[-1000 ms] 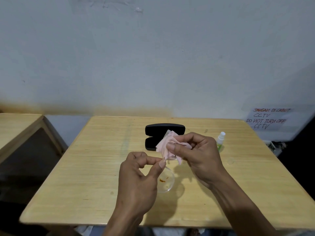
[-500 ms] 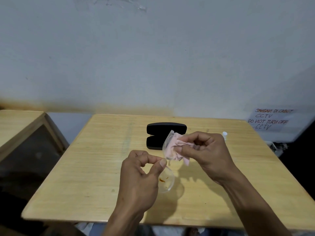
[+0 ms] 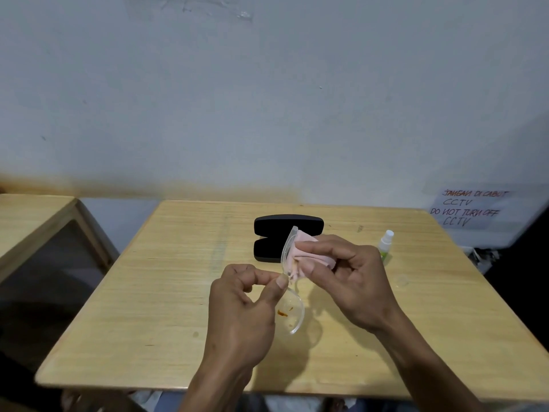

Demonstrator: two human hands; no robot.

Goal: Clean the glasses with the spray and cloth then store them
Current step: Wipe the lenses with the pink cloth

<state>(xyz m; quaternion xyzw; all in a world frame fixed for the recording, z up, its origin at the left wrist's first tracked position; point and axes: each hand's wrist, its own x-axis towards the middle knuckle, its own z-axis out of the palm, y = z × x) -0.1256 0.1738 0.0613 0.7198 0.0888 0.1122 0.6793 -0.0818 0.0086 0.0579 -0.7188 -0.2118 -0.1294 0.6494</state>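
The left hand [image 3: 243, 310], raised over the table [image 3: 166, 292], pinches the clear glasses [image 3: 291, 310] at the bridge between thumb and forefinger, orange-smeared lens hanging below, while the right hand [image 3: 353, 281] grasps the pink cloth [image 3: 303, 257] against the upper lens, largely hiding it.

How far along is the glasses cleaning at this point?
Midway. The spray bottle stands set aside on the table. The left hand pinches the clear glasses while the right hand rubs the pink cloth on the far lens. The near lens shows orange specks. The black case lies open, holding nothing.
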